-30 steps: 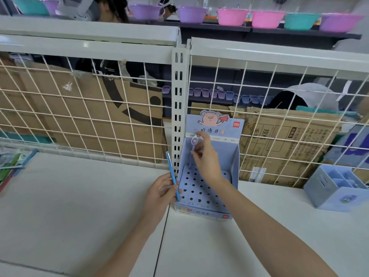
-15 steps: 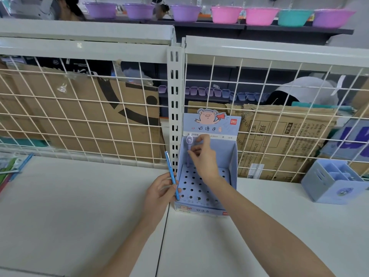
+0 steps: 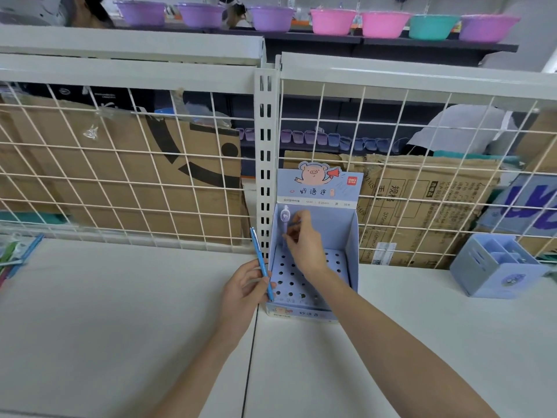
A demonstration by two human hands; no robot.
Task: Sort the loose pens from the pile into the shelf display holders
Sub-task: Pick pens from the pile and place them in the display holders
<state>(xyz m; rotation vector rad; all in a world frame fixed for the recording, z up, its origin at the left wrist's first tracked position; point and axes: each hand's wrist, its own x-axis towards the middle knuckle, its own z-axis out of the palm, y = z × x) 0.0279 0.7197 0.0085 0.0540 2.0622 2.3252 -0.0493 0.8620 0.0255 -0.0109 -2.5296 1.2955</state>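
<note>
A white shop shelf backed by a wire grid carries the work, with cardboard boxes stacked behind the mesh. The right hand reaches into the blue display holder, fingers curled to pinch a pale lilac pen that stands nearly upright near the holder's back left corner, its decorated cap up; its tip is hidden behind the fingers, so whether it has entered a hole cannot be told. To seat it well, the hand should probably keep the barrel vertical, feel the tip into one of the back-row holes of the perforated tray, and let go only once the pen stands by itself; filling from the back would leave the front rows easy to reach. Just left of the holder, the left hand grips a blue pen upright, touching the holder's left wall, likely next in line. Well to the holder's right sits a blue compartment box, and far to its left, at the shelf's edge, lie loose pens.
</note>
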